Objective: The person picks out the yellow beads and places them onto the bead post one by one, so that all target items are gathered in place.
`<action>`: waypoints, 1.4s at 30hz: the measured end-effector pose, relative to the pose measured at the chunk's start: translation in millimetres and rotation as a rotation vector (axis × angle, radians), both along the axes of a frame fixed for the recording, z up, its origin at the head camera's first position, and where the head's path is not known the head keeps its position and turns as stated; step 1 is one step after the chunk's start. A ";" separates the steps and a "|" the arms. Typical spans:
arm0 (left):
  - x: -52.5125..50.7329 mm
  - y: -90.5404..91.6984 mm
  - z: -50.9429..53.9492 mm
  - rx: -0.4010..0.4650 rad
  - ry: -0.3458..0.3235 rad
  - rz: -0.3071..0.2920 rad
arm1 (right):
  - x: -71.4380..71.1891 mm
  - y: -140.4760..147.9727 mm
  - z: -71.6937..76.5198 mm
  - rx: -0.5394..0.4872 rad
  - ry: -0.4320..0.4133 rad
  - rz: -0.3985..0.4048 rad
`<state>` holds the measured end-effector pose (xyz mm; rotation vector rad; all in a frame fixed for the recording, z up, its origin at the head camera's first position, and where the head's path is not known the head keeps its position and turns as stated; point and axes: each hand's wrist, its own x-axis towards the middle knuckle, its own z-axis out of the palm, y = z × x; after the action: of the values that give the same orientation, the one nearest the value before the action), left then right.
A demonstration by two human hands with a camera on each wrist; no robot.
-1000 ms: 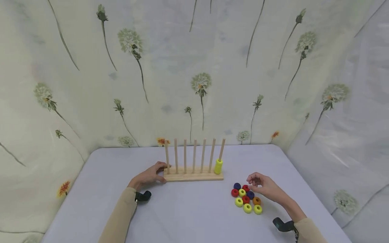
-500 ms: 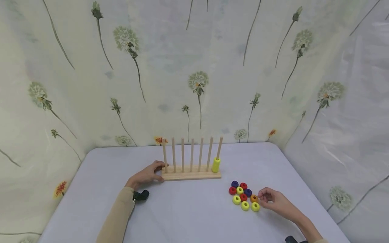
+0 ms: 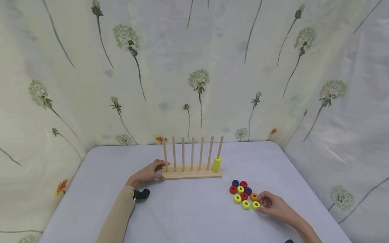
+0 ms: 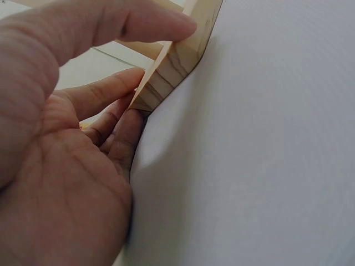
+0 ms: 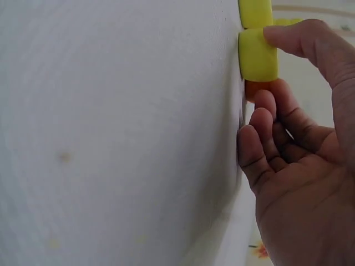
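Note:
At the left end of the wooden base (image 3: 191,174), my left hand (image 3: 148,173) grips it with the thumb at the front and the fingers behind. The left wrist view shows the thumb on the edge of the base (image 4: 169,72), the hand (image 4: 66,160) beside it. Several upright pegs stand on the base; the rightmost carries stacked yellow beads (image 3: 216,164). My right hand (image 3: 278,207) is at the right edge of the loose beads, thumb and forefinger around a yellow bead (image 3: 256,205) (image 5: 259,55). An orange bead (image 5: 257,88) lies beside the curled fingers (image 5: 260,124).
Loose red, dark blue and yellow beads lie close together left of my right hand, among them a red one (image 3: 233,189) and a blue one (image 3: 235,183). A white-covered table (image 3: 188,216) carries everything, with a flower-patterned curtain (image 3: 164,67) behind and at the sides.
My right hand has moved from the back of the loose beads toward their front right edge and come up to the yellow bead. My left hand has stayed on the base.

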<state>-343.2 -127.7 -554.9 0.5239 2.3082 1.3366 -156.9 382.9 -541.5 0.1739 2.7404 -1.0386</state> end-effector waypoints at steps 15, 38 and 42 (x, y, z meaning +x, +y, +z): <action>-1.8 -0.5 -0.2 0.039 -0.009 -0.013 | -4.6 -6.6 -4.0 0.018 0.051 0.008; -3.4 -0.6 0.2 0.023 0.048 -0.064 | -29.2 -15.3 29.4 -0.023 0.232 0.041; -3.1 -1.0 1.0 0.024 0.045 -0.074 | -40.9 -26.5 42.5 -0.045 0.302 0.050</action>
<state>-346.4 -128.8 -553.8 0.6473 2.2870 1.3320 -197.8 356.4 -499.0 -0.0645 2.9641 -1.1986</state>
